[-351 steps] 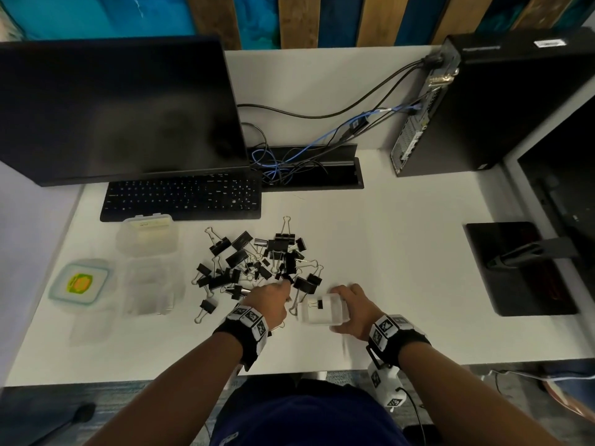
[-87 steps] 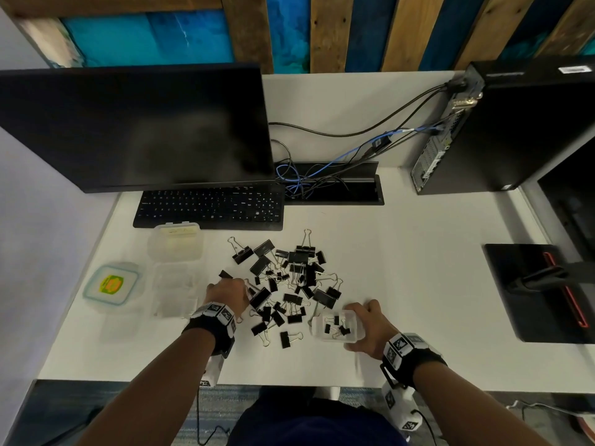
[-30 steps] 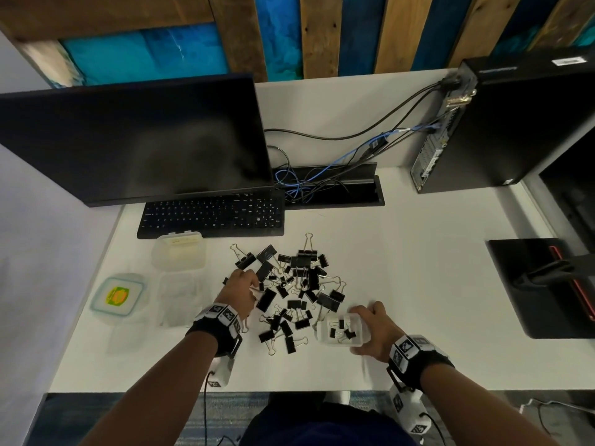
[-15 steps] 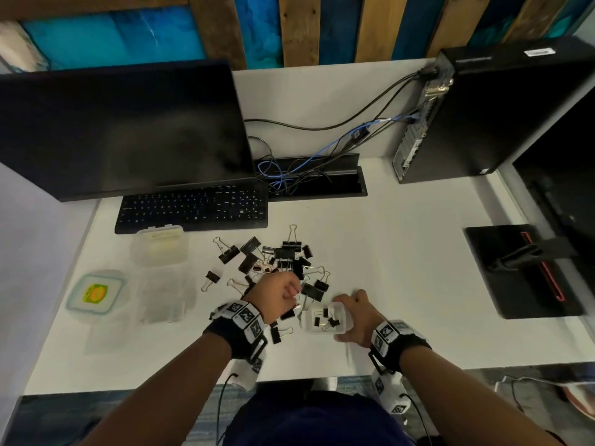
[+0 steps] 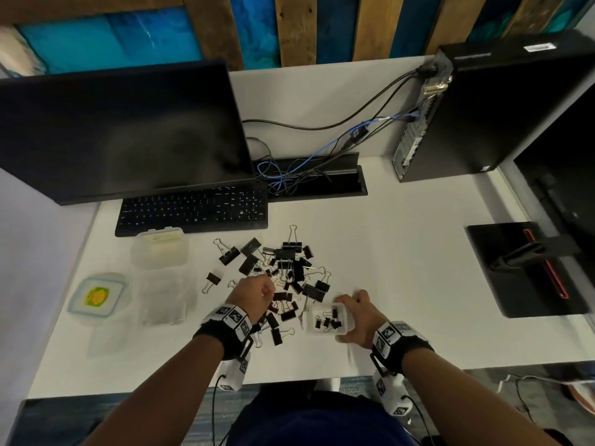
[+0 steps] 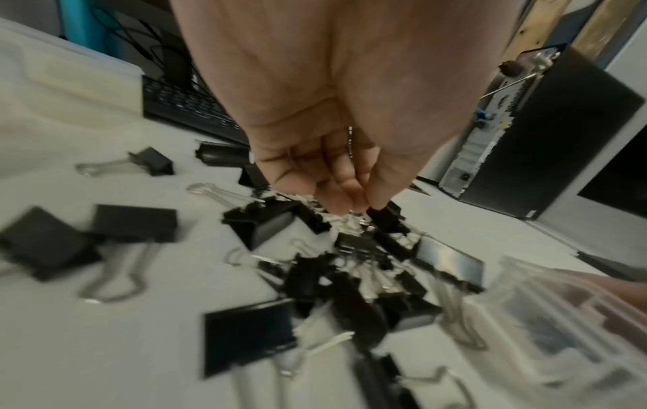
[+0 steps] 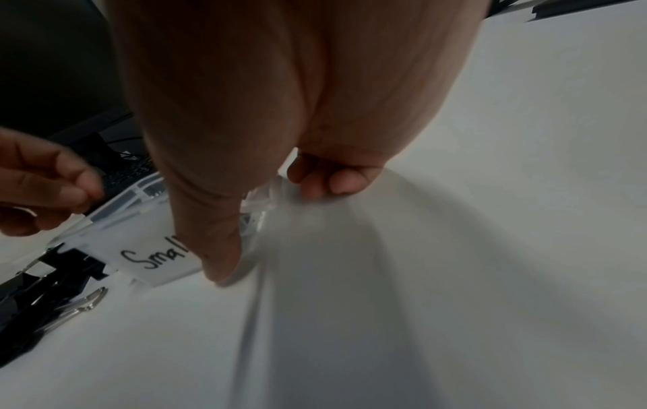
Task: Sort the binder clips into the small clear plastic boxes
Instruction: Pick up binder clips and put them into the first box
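Black binder clips (image 5: 289,272) of mixed sizes lie in a pile mid-desk. My left hand (image 5: 265,284) is over the pile's near-left part with its fingers curled. In the left wrist view its fingertips (image 6: 343,202) bunch together on top of the clips (image 6: 350,276), and a thin silver wire shows between the fingers. My right hand (image 5: 351,313) grips a small clear plastic box (image 5: 328,318) standing on the desk just right of the pile, with several small clips inside. In the right wrist view my thumb (image 7: 224,263) presses the box's label reading "Small" (image 7: 154,249).
More clear boxes (image 5: 159,249) (image 5: 165,297) and a lid with a yellow-green label (image 5: 96,297) sit left of the pile. Behind are a keyboard (image 5: 193,210), monitor (image 5: 122,130), cable tray (image 5: 315,181) and computer tower (image 5: 499,107). A black stand base (image 5: 521,268) lies right.
My left hand has moved from beside the small box back left onto the clip pile. My right hand has kept its hold on the box.
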